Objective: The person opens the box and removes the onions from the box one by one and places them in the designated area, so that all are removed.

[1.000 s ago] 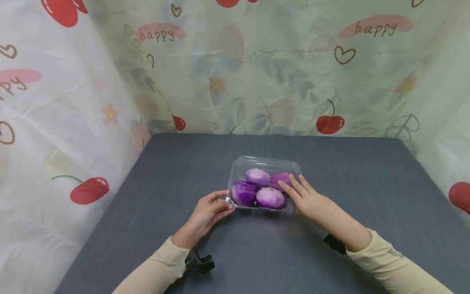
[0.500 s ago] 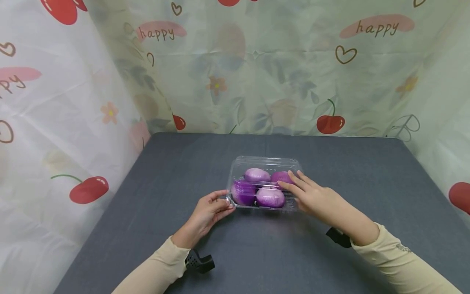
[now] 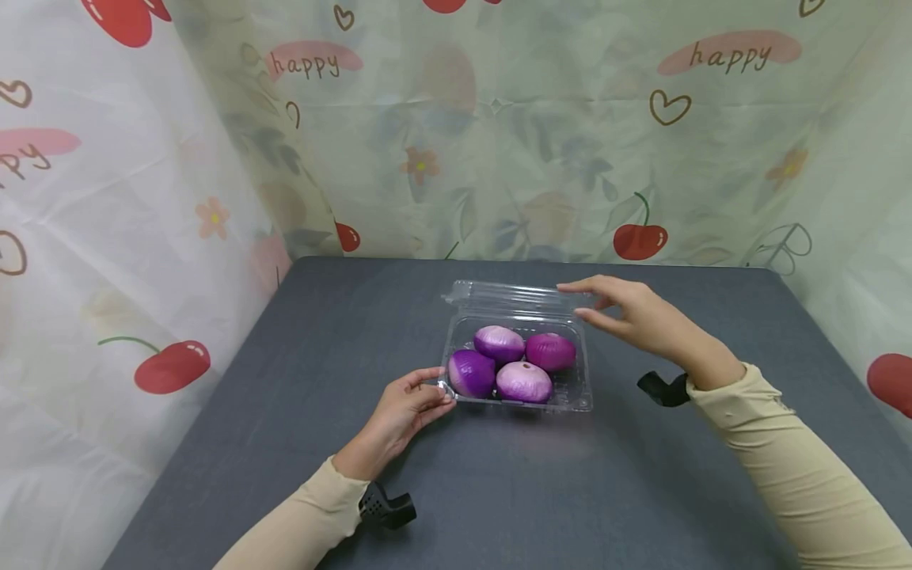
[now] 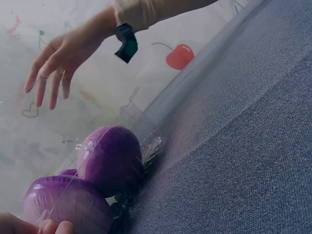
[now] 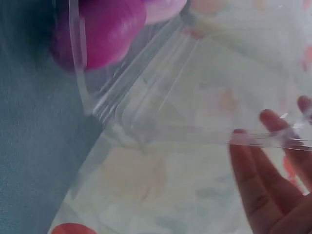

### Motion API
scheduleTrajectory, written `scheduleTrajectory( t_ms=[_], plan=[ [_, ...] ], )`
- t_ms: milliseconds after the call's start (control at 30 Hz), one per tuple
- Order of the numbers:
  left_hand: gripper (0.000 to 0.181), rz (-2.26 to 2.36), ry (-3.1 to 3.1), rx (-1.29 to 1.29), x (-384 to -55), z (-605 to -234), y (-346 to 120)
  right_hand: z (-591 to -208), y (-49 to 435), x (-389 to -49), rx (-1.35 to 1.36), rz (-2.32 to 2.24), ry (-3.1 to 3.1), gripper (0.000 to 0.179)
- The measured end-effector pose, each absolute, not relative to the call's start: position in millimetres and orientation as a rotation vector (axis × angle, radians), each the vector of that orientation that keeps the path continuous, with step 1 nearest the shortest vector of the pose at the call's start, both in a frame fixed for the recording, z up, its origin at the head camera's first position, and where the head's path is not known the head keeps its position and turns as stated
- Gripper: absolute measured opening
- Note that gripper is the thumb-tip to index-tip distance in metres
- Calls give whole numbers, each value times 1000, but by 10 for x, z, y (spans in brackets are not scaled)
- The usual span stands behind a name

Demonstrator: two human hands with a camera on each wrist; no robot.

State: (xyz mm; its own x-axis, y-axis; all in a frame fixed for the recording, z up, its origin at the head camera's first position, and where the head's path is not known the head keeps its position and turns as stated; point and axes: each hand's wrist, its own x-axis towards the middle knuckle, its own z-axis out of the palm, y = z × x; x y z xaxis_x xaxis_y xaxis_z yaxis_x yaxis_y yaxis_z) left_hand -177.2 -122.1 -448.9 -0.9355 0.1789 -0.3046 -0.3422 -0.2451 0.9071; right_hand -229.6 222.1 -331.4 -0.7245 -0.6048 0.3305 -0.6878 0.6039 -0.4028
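Note:
A clear plastic clamshell box (image 3: 579,389) lies on the table with several purple onions (image 3: 523,383) in its base. Its hinged clear lid (image 3: 502,294) stands raised at the back. My left hand (image 3: 400,410) pinches the box's front left corner between thumb and fingers. At the lid's right end is my right hand (image 3: 634,314), its fingers extended. In the right wrist view its fingers (image 5: 253,180) touch the lid's edge, and part of the hand is cut off. The left wrist view shows the onions close up, with the right hand (image 4: 63,56) above them.
A dark grey cloth covers the table (image 3: 342,317). Printed curtains (image 3: 499,142) with cherries and hearts hang behind it and along both sides. A black wrist camera (image 3: 388,507) sits under the left wrist, another black camera (image 3: 663,389) under the right.
My right hand has moved up and back from the box's right side. The lid has swung up and backward, uncovering the onions. My left hand has stayed at the corner.

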Motion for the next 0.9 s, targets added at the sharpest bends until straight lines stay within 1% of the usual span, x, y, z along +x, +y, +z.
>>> scheduleTrajectory(
  t_ms=[167,367,467,633,700,800,900],
  plan=[
    [44,2252,1691,-203,-1771,-4485,-1223,-3298,2218,-2622,909,980,-2641,33],
    [43,2265,1682,-217,-1765,-4488,-1216,-3399,2177,-2912,688,1222,-2582,37],
    [43,2269,1675,-223,-1762,-4486,-1213,-3486,2174,-3014,654,1326,-2518,44],
    [41,2259,1681,-244,-1761,-4483,-1216,-3655,2186,-3129,679,1501,-2473,69],
    [41,2257,1684,-251,-1760,-4480,-1217,-3728,2201,-3159,669,1545,-2506,76],
    [41,2250,1698,-248,-1759,-4480,-1221,-3846,2227,-3192,615,1565,-2589,81],
    [41,2244,1712,-246,-1755,-4480,-1224,-3964,2261,-3215,576,1529,-2678,83]
  ],
)
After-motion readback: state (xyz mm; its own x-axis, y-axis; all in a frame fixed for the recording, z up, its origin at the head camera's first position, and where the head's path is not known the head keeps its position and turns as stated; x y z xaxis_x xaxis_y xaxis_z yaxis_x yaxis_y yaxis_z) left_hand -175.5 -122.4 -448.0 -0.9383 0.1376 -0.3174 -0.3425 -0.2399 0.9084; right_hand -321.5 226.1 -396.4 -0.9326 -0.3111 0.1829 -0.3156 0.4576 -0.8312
